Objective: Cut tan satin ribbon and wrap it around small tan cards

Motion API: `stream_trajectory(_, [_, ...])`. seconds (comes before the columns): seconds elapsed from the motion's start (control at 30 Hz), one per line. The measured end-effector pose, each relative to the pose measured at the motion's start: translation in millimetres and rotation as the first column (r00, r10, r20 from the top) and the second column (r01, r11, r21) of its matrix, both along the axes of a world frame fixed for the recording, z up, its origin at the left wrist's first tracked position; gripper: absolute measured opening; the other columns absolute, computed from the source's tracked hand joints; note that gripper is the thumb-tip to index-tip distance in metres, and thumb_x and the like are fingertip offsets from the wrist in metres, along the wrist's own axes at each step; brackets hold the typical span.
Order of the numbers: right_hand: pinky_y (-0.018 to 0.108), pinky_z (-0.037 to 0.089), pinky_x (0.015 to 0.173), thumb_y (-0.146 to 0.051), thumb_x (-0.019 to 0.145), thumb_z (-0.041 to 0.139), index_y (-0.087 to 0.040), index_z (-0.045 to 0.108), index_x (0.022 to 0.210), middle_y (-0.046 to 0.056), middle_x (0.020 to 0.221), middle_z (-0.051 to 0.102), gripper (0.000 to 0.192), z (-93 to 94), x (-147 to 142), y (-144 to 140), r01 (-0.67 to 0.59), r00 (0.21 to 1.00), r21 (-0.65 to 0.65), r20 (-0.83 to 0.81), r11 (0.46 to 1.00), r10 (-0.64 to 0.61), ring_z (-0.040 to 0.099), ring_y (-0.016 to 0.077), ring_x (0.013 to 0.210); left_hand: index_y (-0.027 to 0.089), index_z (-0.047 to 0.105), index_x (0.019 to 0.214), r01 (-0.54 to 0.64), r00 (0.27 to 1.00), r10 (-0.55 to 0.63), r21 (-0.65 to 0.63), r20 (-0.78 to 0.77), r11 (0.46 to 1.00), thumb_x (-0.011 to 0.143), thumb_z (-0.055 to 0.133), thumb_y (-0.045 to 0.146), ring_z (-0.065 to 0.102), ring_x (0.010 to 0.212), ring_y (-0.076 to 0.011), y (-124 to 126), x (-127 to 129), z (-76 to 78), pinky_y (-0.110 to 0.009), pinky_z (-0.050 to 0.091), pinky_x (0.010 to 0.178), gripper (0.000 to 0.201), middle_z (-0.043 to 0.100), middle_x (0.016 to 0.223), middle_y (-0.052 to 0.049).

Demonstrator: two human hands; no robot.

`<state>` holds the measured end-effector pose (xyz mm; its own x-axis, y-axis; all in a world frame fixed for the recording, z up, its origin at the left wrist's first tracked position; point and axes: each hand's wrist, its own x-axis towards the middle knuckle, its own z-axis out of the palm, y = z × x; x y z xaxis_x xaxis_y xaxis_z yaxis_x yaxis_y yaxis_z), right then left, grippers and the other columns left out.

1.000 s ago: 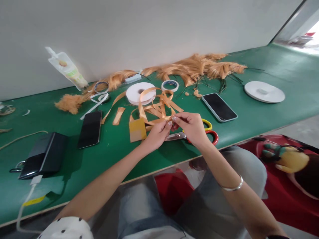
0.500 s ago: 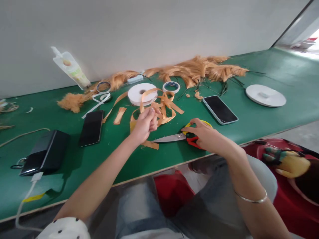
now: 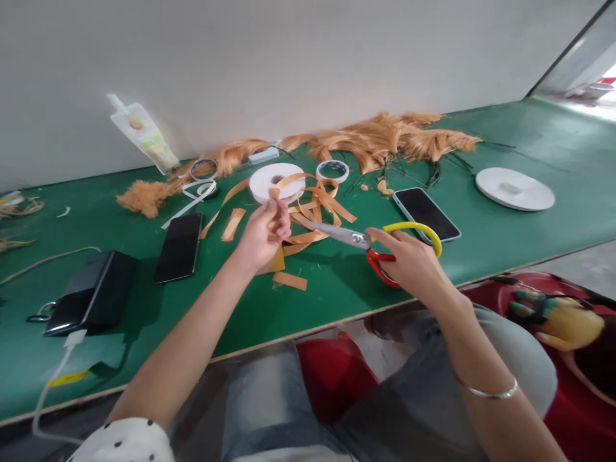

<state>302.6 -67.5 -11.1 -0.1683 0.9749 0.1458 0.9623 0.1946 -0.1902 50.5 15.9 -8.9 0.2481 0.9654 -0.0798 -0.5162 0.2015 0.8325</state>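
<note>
My left hand (image 3: 267, 233) pinches the orange ribbon (image 3: 301, 177), holding it up in front of the white spool (image 3: 262, 183). Loose loops of that ribbon lie on the table just behind and to the right of the hand. My right hand (image 3: 407, 260) is closed around the handles of a pair of scissors (image 3: 353, 238), one yellow and one red. Their blades point left toward the ribbon, and they look nearly closed. Two cut ribbon pieces lie near my left hand: one strip (image 3: 233, 224) to its left, another strip (image 3: 290, 280) below it.
On the green table (image 3: 231, 308) lie a dark phone (image 3: 179, 248), a light-cased phone (image 3: 426, 214), a black power bank (image 3: 91, 292) with a cable, a tape roll (image 3: 332, 171) and a white disc (image 3: 514, 188). Orange fibre bundles (image 3: 385, 138) line the wall.
My right hand has lifted the scissors off the table and turned their blades up toward the ribbon. My left hand has moved slightly left and now shows a ribbon end above its fingertips.
</note>
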Motion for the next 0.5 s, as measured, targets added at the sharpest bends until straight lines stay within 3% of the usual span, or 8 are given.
stream_trajectory(0.07, [0.028, 0.043, 0.061, -0.018, 0.077, 0.057, -0.024, 0.059, 0.125, 0.004, 0.077, 0.058, 0.049, -2.7, 2.2, -2.4, 0.005, 0.962, 0.064, -0.273, 0.998, 0.013, 0.054, 0.0168, 0.069, 0.014, 0.054, 0.074, 0.069, 0.997, -0.068, -0.035, 0.043, 0.997, 0.095, 0.044, 0.024, 0.031, 0.035, -0.0030, 0.2, -2.5, 2.2, -0.016, 0.025, 0.038, 0.025, 0.041, 0.047, 0.007])
stream_trajectory(0.1, [0.028, 0.045, 0.063, -0.020, 0.076, 0.060, -0.024, 0.059, 0.124, 0.003, 0.078, 0.057, 0.049, -3.3, 1.6, -4.1, -0.004, 0.907, 0.075, -0.419, 0.997, 0.035, 0.053, 0.0150, 0.067, 0.014, 0.054, 0.073, 0.110, 0.992, -0.107, -0.051, 0.061, 0.993, 0.095, 0.044, 0.025, 0.029, 0.035, -0.0028, -0.4, -3.5, 3.4, -0.015, 0.024, 0.037, 0.026, 0.039, 0.046, 0.007])
stream_trajectory(0.17, [0.028, 0.047, 0.063, -0.025, 0.073, 0.066, -0.022, 0.059, 0.121, 0.002, 0.084, 0.059, 0.049, -2.3, -2.6, -8.3, -0.044, 0.728, 0.036, -0.684, 0.998, 0.057, 0.052, 0.0125, 0.066, 0.014, 0.055, 0.072, 0.190, 0.979, -0.183, -0.075, 0.093, 0.979, 0.095, 0.043, 0.024, 0.026, 0.035, -0.0028, -2.4, -5.2, 5.5, -0.015, 0.022, 0.037, 0.028, 0.036, 0.045, 0.007])
stream_trajectory(0.23, [0.027, 0.047, 0.059, -0.027, 0.068, 0.071, -0.019, 0.058, 0.117, 0.003, 0.088, 0.060, 0.052, 0.9, -9.9, -13.0, -0.141, 0.496, -0.066, -0.868, 0.988, 0.013, 0.052, 0.0107, 0.064, 0.014, 0.055, 0.071, 0.256, 0.962, -0.245, -0.086, 0.119, 0.963, 0.096, 0.040, 0.022, 0.026, 0.035, -0.0030, -4.5, -6.7, 7.2, -0.014, 0.022, 0.036, 0.030, 0.035, 0.046, 0.007])
stream_trajectory(0.37, [0.020, 0.039, 0.048, -0.021, 0.065, 0.075, -0.020, 0.058, 0.109, -0.002, 0.076, 0.056, 0.047, 8.4, -26.8, -22.6, -0.399, 0.094, -0.189, -0.982, 0.897, -0.166, 0.044, 0.0055, 0.054, 0.013, 0.056, 0.068, 0.334, 0.935, -0.320, -0.072, 0.150, 0.940, 0.097, 0.031, 0.018, 0.023, 0.035, -0.0037, -7.2, -9.5, 8.9, -0.013, 0.022, 0.035, 0.038, 0.031, 0.044, 0.006])
stream_trajectory(0.43, [0.018, 0.033, 0.046, -0.020, 0.069, 0.073, -0.021, 0.059, 0.106, -0.005, 0.069, 0.049, 0.040, 9.7, -34.9, -26.7, -0.490, -0.017, -0.196, -0.972, 0.850, -0.234, 0.037, 0.0036, 0.052, 0.013, 0.056, 0.068, 0.362, 0.925, -0.352, -0.049, 0.145, 0.931, 0.097, 0.030, 0.018, 0.022, 0.035, -0.0040, -8.1, -10.6, 9.2, -0.012, 0.023, 0.035, 0.039, 0.029, 0.044, 0.006])
stream_trajectory(0.5, [0.018, 0.032, 0.047, -0.021, 0.070, 0.073, -0.021, 0.059, 0.106, -0.005, 0.068, 0.046, 0.039, 9.2, -42.1, -30.1, -0.541, -0.065, -0.181, -0.965, 0.821, -0.256, 0.035, 0.0035, 0.052, 0.014, 0.057, 0.068, 0.382, 0.918, -0.375, -0.027, 0.131, 0.924, 0.096, 0.033, 0.020, 0.021, 0.036, -0.0040, -8.9, -11.5, 9.4, -0.012, 0.024, 0.035, 0.038, 0.028, 0.044, 0.007])
